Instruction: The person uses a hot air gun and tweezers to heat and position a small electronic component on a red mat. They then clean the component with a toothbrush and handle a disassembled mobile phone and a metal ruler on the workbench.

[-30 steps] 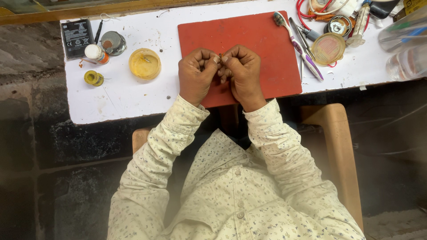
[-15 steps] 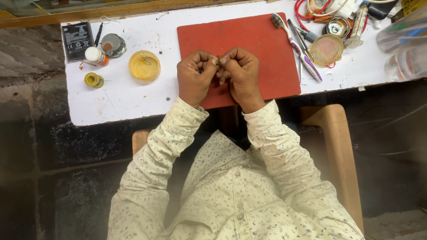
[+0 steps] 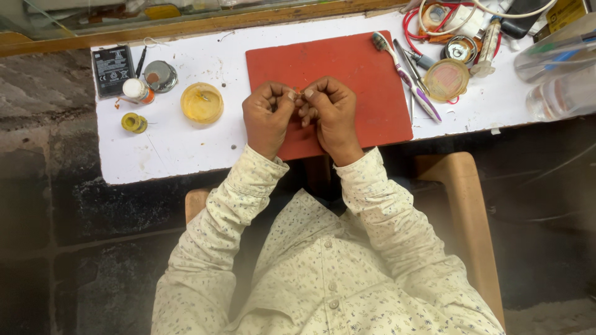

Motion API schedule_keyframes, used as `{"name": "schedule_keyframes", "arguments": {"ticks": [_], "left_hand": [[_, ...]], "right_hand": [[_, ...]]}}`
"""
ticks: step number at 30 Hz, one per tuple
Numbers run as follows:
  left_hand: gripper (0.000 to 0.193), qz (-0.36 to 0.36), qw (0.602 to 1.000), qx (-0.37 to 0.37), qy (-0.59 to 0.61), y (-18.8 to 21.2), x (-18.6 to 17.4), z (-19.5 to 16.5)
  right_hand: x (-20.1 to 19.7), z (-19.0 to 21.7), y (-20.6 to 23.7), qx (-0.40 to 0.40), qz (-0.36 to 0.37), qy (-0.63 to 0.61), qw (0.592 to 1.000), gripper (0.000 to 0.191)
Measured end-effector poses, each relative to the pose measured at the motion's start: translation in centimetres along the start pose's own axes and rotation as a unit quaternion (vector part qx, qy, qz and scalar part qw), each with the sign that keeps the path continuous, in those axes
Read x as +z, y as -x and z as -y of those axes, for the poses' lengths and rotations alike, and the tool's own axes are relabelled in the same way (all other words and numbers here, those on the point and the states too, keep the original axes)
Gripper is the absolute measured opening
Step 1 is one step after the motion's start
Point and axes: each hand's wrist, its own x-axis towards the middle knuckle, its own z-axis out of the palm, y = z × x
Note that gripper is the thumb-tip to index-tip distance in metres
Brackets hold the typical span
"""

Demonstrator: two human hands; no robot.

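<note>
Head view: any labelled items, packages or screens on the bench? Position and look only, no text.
Phone battery: far left of white table, flat black rectangle with white print.
Yellow package: top right corner, partly cut off, dark print.
Clear plastic containers: right edge, see-through, contents unclear.
No screens.

White table (image 3: 174, 149): red mat (image 3: 366, 80), yellow dish (image 3: 202, 102), black battery (image 3: 112, 70), toothbrush (image 3: 397, 65).
</note>
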Motion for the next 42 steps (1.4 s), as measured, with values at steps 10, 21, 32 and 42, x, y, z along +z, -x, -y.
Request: {"name": "schedule_keyframes", "arguments": {"ticks": [10,21,32,42], "left_hand": [[0.005,-0.026,0.997,0.018,-0.077,1.6,-0.6,1.1],[0.010,0.007,0.997,-0.042,-0.065,4.2,-1.4,0.0],[0.010,-0.007,0.996,-0.091,0.005,5.2,-2.6,0.1],[0.011,-0.013,0.996,-0.093,0.010,4.4,-2.2,0.4]], "right_hand": [[-0.4,-1.1,1.3,-0.007,-0.028,0.002,1.000,0.009],[0.0,-2.4,4.6,-0.007,-0.023,0.043,0.999,0.008],[0.9,-2.8,5.4,0.000,-0.035,0.022,0.999,0.008],[0.4,-3.1,4.5,-0.005,-0.037,-0.001,0.999,0.007]]}}
